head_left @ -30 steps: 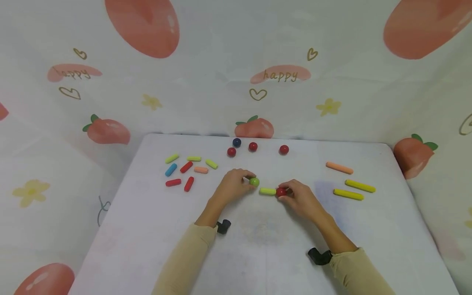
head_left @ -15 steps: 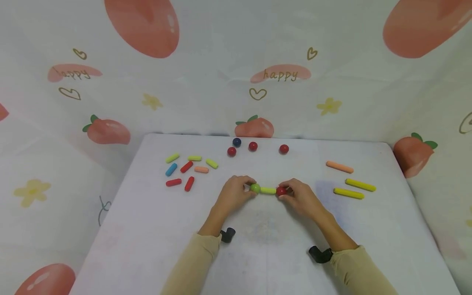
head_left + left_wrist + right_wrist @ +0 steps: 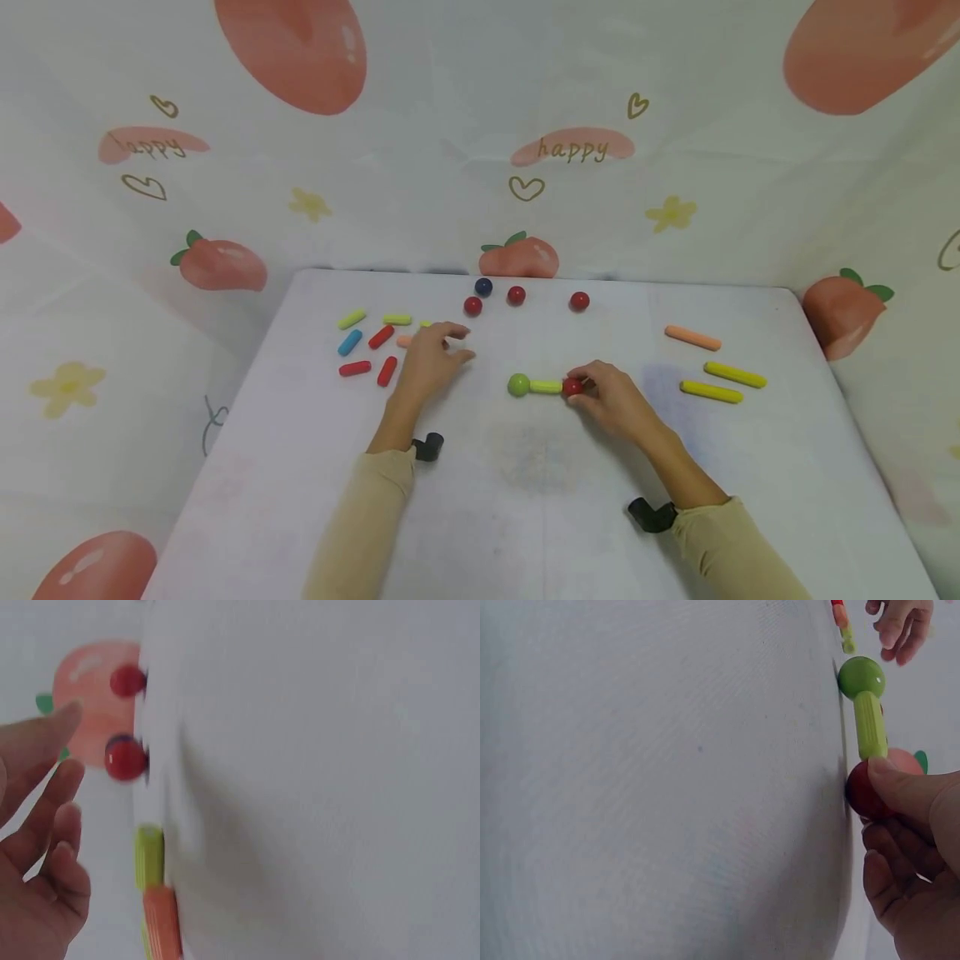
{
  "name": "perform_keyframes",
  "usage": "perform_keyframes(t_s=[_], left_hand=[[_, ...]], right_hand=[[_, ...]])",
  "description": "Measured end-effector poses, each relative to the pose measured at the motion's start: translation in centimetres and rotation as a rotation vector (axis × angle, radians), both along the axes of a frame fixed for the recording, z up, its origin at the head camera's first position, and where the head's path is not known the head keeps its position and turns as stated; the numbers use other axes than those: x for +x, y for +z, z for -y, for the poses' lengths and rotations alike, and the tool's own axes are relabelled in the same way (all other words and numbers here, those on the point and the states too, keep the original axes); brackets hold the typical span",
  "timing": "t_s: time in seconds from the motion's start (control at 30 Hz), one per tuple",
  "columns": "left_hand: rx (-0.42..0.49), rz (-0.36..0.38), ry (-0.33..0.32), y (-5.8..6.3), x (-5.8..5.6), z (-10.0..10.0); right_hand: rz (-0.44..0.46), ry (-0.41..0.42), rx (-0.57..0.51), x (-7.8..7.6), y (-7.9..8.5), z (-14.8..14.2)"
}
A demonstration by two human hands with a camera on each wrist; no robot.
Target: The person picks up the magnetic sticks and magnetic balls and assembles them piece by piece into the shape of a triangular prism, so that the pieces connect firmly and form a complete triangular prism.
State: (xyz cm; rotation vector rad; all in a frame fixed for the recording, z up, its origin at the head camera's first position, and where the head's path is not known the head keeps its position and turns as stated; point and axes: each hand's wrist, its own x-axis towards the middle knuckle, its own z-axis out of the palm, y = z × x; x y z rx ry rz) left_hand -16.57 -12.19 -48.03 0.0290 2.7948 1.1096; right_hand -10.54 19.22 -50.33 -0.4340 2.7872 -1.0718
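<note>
My right hand (image 3: 611, 400) pinches a red ball (image 3: 864, 789) between thumb and fingers. A short yellow-green rod (image 3: 870, 724) joins that ball to a green ball (image 3: 518, 384), making one straight piece just above or on the table. My left hand (image 3: 431, 358) is apart from the piece, holding nothing, thumb and fingers spread with a gap between them. It hovers beside the group of short rods and partly hides a short orange rod (image 3: 162, 922) and a yellow-green rod (image 3: 149, 857) in the head view.
Several short rods, such as a blue rod (image 3: 349, 342) and a red rod (image 3: 355, 368), lie at the left. Red balls (image 3: 579, 302) and a dark blue ball (image 3: 483, 287) sit along the back edge. Longer yellow rods (image 3: 711, 392) and an orange rod (image 3: 692, 337) lie at the right.
My left hand brought the green ball against the rod's left end, let go of it and moved left toward the short rods. My right hand has stayed on the red ball.
</note>
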Motion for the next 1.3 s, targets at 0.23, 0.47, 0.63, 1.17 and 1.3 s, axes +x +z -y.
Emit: perform_keyframes(t_s=[0.23,0.47,0.63,1.17,1.3], left_hand=[[-0.098,-0.011,0.118,-0.2,-2.8,3.1],[-0.218,-0.024,0.046,-1.4,-3.6,3.4],[-0.278,-0.055,-0.004,-1.8,-3.8,2.8],[0.091,-0.040,-0.115,0.1,-1.1,-4.7],[0.134,0.003,-0.100,-1.0,-1.0,-6.6]], right_hand=[[0.000,-0.011,0.000,0.0,0.0,-0.1],[-0.020,-0.001,0.014,-0.1,-0.1,-0.1],[-0.044,0.002,0.025,0.0,-0.3,-0.1],[-0.077,-0.013,0.059,0.3,-0.3,-0.1],[-0.086,-0.005,0.056,0.2,-0.3,0.0]])
